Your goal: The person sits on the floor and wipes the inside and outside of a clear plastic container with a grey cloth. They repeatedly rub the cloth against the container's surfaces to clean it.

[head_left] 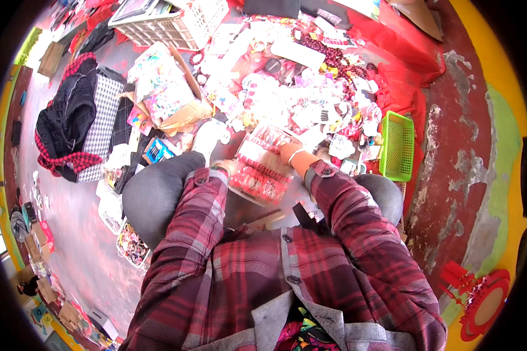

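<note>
A clear plastic box (263, 182) with red and white pieces inside rests between my knees. My left hand (226, 167) is closed on its left side, though its fingertips are partly hidden. Over the upper right corner, my right hand (290, 153) reaches onto the contents, wearing a pale band at the wrist. Glare washes out its fingers, so I cannot see whether they pinch anything. Beyond the box spreads a pile of small packaged items and beads (275, 93), much of it overexposed.
An open cardboard box (187, 114) of wrapped goods stands left of the pile, below a white crate (170, 26). A green plastic basket (396, 146) sits at right by the red cloth. A dark jacket (70, 117) lies at left. Near my left knee is a basket of small items (132, 245).
</note>
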The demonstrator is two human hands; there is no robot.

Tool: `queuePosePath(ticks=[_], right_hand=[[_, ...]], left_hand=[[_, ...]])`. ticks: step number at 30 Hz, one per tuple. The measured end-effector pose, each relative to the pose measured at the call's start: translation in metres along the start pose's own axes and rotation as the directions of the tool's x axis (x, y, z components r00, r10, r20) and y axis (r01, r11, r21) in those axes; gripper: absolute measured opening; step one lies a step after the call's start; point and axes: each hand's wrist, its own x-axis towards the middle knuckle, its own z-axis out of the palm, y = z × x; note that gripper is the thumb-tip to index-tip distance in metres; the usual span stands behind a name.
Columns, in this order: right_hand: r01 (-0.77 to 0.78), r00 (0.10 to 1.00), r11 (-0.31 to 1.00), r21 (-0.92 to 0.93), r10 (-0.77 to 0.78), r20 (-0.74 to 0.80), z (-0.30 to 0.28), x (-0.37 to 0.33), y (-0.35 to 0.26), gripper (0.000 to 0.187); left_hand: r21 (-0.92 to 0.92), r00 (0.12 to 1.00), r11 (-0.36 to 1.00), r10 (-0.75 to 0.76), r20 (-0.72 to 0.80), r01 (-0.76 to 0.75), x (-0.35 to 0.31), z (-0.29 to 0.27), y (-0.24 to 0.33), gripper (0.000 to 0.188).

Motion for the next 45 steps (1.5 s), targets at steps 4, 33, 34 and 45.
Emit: queuePosePath(ticks=[4, 33, 34, 45], right_hand=[[-0.018, 0.998, 0.993, 0.12, 0.01, 0.069, 0.023, 0.02, -0.002, 0.038], [-0.265, 0.686, 0.34, 0.902, 0.724, -0.071, -0.056, 0.047, 0.202, 0.076], [-0.33, 0.676, 0.358, 0.873, 0.736, -0.046, -0.052, 0.051, 0.207, 0.081], [-0.518, 0.675, 0.653, 0.553, 0.709, -0.205, -0.076, 0.049, 0.182, 0.065]], left_hand=[[0.302, 0.895, 0.852, 0.446, 0.011, -0.428, -0.006, 0.002, 0.017, 0.019], [-0.73, 0.804, 0.381, 0.06, -0.592, -0.567, -0.225, -0.265, 0.097, 0.03], [-0.718, 0.802, 0.385, 0.118, -0.585, -0.58, -0.223, -0.267, 0.098, 0.03], [-0.618, 0.748, 0.483, 0.126, -0.651, -0.62, -0.214, -0.254, 0.096, 0.027]])
